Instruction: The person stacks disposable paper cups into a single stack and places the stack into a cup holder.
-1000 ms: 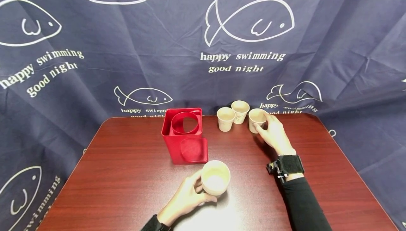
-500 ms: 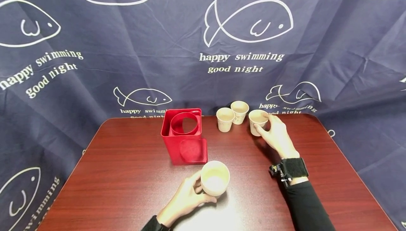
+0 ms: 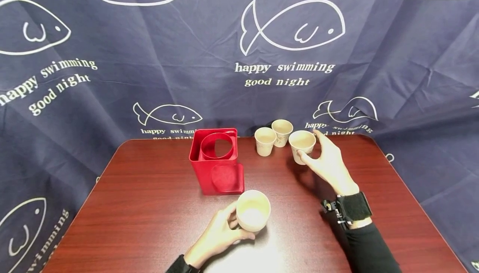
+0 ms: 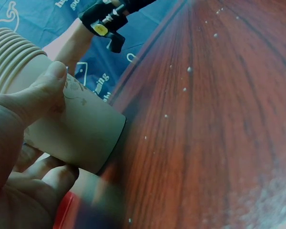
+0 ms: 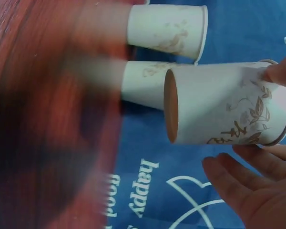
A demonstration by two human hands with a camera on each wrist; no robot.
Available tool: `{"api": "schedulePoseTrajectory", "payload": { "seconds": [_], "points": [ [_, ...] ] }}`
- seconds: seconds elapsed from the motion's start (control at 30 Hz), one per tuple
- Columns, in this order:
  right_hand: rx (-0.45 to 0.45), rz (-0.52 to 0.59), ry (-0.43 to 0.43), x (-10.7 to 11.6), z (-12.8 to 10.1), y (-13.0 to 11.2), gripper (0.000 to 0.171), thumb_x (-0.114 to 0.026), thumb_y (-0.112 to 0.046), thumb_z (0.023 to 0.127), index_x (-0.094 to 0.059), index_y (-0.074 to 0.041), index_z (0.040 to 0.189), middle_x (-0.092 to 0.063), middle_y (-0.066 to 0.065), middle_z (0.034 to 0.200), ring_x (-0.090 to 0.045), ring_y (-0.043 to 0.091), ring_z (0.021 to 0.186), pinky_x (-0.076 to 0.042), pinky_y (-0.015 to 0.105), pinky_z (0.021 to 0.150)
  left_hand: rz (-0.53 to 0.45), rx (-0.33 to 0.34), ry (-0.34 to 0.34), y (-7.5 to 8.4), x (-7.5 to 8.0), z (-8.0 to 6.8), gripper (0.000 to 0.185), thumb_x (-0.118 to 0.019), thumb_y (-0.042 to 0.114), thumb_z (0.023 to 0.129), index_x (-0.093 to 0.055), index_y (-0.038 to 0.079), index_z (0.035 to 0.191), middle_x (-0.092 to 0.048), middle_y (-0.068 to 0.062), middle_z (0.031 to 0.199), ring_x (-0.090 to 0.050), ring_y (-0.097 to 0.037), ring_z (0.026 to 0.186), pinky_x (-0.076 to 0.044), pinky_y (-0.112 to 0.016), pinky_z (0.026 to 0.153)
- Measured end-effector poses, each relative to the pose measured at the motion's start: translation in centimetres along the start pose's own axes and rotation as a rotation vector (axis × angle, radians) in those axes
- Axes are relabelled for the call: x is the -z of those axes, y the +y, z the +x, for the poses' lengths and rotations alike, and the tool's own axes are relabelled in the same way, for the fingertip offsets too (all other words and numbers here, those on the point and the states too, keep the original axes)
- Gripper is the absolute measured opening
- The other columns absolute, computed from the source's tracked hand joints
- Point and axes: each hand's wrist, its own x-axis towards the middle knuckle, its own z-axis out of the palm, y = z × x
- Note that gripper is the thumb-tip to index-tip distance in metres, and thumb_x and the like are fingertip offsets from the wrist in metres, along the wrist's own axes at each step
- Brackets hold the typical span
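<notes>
While the left hand (image 3: 218, 236) grips a cup stack (image 3: 253, 210) just in front of the red holder (image 3: 217, 161), the right hand (image 3: 329, 162) pinches a single cup (image 3: 302, 145) lifted off the tabletop (image 3: 149, 206), right of the holder.

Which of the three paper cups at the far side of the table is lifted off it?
The rightmost cup, pinched by the right hand and tilted; the other two cups stand upright, untouched.

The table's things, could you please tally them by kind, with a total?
Paper cups: 4 — stack in left hand, cup in right hand, two standing cups. The stack, counted as one, holds several nested cups.
Red holder: 1.
Total: 5.
</notes>
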Motion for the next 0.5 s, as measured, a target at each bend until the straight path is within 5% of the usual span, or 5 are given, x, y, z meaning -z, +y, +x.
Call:
{"api": "schedulePoseTrajectory", "payload": {
  "seconds": [0.23, 0.5],
  "points": [
    [0.063, 0.018, 0.031, 1.0, -0.7, -1.9, 0.069, -0.086, -0.021, 0.08, -0.057, 0.005, 0.137, -0.065, 0.023, 0.131, -0.062, 0.038, 0.12, -0.049, 0.05, 0.101, -0.011, 0.001, -0.009, 0.0, 0.0, -0.1, 0.084, -0.091, 0.006, 0.075, -0.05, 0.007, 0.148, -0.065, -0.014, 0.137, -0.066, -0.015, 0.12, -0.053, -0.019, 0.101],
    [0.126, 0.066, 0.01, 2.4, -1.5, -4.9, 0.069, -0.087, -0.016, 0.078, -0.059, -0.002, 0.139, -0.067, 0.016, 0.131, -0.064, 0.031, 0.116, -0.041, 0.011, 0.099, -0.02, 0.002, -0.006, 0.1, -0.1, 0.0, 0.083, -0.091, 0.006, 0.075, -0.051, 0.007, 0.147, -0.066, -0.015, 0.136, -0.067, -0.014, 0.118, -0.054, -0.02, 0.1]
  ]
}}
